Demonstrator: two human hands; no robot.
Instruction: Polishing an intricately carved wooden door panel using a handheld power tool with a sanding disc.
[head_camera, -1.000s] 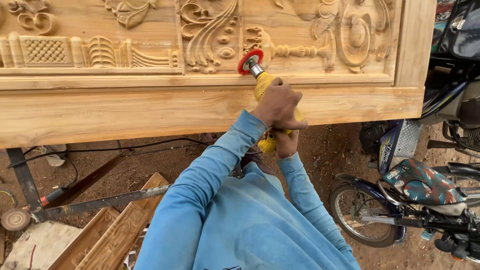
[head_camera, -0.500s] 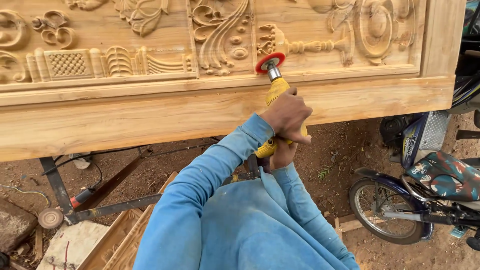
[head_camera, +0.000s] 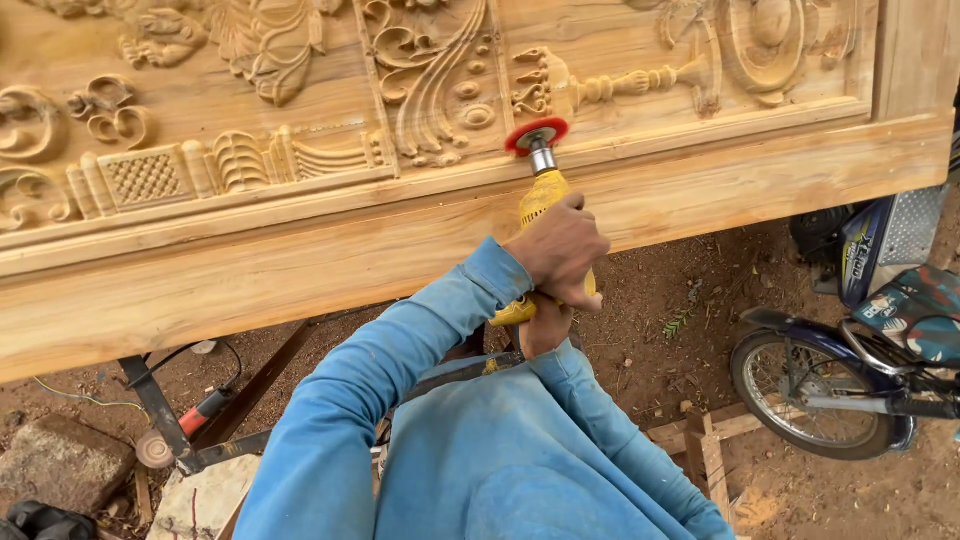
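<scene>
The left hand (head_camera: 562, 245) was wrapped around the yellow handheld power drill (head_camera: 540, 205), the right hand (head_camera: 540, 325) gripping its rear. Its red round sanding disc (head_camera: 536, 134) touched the carved pale wooden door panel (head_camera: 300, 260). A parked blue motorcycle (head_camera: 850, 370) stood nearby.

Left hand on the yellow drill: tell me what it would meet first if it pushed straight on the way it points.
The left hand points up along the yellow drill toward its red sanding disc. Pushed straight on, it would probably first meet the carved wooden panel at the raised moulding under the carvings; contact there is unclear.

Right hand (head_camera: 543, 328) mostly behind drill (head_camera: 545, 215)
</scene>
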